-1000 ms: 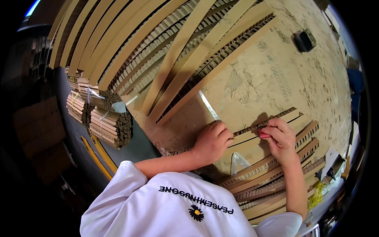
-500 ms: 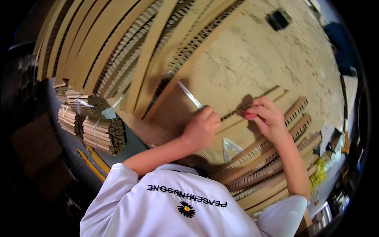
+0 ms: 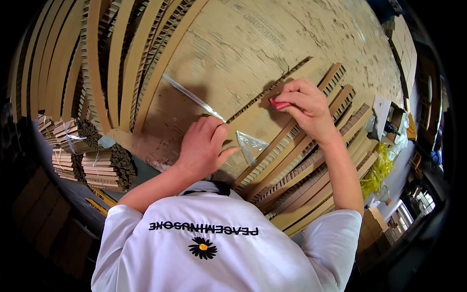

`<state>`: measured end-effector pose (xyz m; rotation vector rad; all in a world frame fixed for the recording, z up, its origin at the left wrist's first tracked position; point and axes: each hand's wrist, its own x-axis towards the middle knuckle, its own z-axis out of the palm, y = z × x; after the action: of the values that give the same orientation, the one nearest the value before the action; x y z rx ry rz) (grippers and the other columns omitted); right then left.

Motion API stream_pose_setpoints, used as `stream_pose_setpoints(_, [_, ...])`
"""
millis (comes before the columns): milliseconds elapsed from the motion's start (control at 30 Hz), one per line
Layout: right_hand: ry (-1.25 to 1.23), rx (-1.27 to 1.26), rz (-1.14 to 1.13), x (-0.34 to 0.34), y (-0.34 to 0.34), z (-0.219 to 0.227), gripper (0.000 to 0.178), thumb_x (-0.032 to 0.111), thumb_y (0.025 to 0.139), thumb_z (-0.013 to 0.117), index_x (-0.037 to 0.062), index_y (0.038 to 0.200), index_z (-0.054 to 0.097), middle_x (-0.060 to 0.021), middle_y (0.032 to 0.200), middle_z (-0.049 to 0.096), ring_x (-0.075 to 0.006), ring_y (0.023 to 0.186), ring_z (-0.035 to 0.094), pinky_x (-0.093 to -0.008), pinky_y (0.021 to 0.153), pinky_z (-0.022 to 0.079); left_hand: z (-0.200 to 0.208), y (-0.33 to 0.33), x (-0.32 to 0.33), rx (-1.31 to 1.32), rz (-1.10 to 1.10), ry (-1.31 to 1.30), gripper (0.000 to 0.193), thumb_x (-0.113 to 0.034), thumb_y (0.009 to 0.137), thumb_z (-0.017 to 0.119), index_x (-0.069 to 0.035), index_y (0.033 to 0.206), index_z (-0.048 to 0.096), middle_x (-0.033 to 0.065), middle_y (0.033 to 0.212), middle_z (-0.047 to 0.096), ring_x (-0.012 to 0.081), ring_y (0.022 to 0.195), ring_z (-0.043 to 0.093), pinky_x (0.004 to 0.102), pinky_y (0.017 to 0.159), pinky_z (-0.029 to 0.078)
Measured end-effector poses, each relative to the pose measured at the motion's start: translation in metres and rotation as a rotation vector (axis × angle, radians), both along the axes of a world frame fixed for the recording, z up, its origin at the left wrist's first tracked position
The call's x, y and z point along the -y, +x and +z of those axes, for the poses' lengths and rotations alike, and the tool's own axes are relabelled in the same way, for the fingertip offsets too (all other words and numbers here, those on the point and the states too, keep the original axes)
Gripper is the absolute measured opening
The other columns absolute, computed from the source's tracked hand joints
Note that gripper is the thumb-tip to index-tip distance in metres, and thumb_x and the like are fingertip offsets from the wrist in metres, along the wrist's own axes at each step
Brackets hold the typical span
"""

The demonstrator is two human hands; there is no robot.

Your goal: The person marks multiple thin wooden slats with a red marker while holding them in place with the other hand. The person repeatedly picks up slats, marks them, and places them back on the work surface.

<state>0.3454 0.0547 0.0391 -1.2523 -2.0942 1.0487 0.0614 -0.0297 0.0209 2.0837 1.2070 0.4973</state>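
Observation:
My right hand (image 3: pixel 306 107) is closed in a pinch around a small red tool (image 3: pixel 279 103), whose working end I cannot make out. It is over a flat cardboard strip (image 3: pixel 258 109) with a dark, ragged honeycomb edge. At the strip's near left end is my left hand (image 3: pixel 202 146), thumb stretched apart and fingers bent down against the cardboard. A thin shiny strip (image 3: pixel 192 96) lies slantwise on the board, its near end at my left fingertips. Just right of my left thumb is a clear plastic triangle (image 3: pixel 250 146).
Long honeycomb cardboard strips (image 3: pixel 121 63) fan out at the left. Shorter ones (image 3: pixel 311 160) lie side by side at the right. Tied bundles (image 3: pixel 99 168) sit lower left. A large scuffed cardboard sheet (image 3: pixel 233 48) lies beneath; yellow plastic (image 3: pixel 377 170) is at the right.
The whole view has shifted, moving the scene left and up. My left hand has drawn away leftward, its thumb now apart, and more of the shiny strip shows. The red tool stays in my right hand.

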Motion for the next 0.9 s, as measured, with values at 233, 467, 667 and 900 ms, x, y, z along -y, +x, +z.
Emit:
stream_pose_setpoints(233, [0.035,0.013,0.068,-0.006,0.002,-0.013,0.019,0.005,0.074,0.080,0.0064,0.092,0.072,-0.0046,0.092,0.063,-0.0238,0.088,0.060,-0.0335,0.075,0.050,-0.042,0.012,0.018,-0.006,0.107,0.080,0.052,-0.010,0.073,0.082,-0.004,0.116,0.052,0.0151,0.109,0.055,0.0362,0.095,0.056,0.0450,0.077,0.048])
stream_pose_setpoints(467, [-0.033,-0.014,-0.008,-0.006,0.000,-0.012,0.020,0.001,0.075,0.079,0.0052,0.094,0.073,-0.0061,0.093,0.064,-0.0219,0.083,0.063,-0.0310,0.070,0.052,-0.040,0.012,0.022,-0.035,0.095,0.091,0.046,-0.009,0.075,0.078,-0.006,0.114,0.053,0.0125,0.108,0.056,0.0329,0.094,0.056,0.0445,0.077,0.045])
stream_pose_setpoints(667, [-0.024,0.037,0.024,-0.006,0.001,-0.013,0.021,0.001,0.074,0.080,0.0043,0.094,0.073,-0.0070,0.092,0.065,-0.0224,0.082,0.065,-0.0313,0.069,0.053,-0.043,0.013,0.024,-0.044,0.089,0.098,0.045,-0.009,0.074,0.077,-0.007,0.113,0.055,0.0101,0.107,0.057,0.0307,0.092,0.056,0.0423,0.075,0.043])
stream_pose_setpoints(900, [0.103,0.083,0.110,-0.010,-0.001,-0.015,0.023,0.000,0.071,0.080,0.0055,0.092,0.073,-0.0065,0.090,0.064,-0.0241,0.083,0.063,-0.0324,0.068,0.052,-0.043,0.013,0.023,-0.031,0.097,0.096,0.040,-0.010,0.075,0.076,-0.007,0.110,0.057,0.0097,0.104,0.058,0.0303,0.091,0.056,0.0420,0.075,0.043])
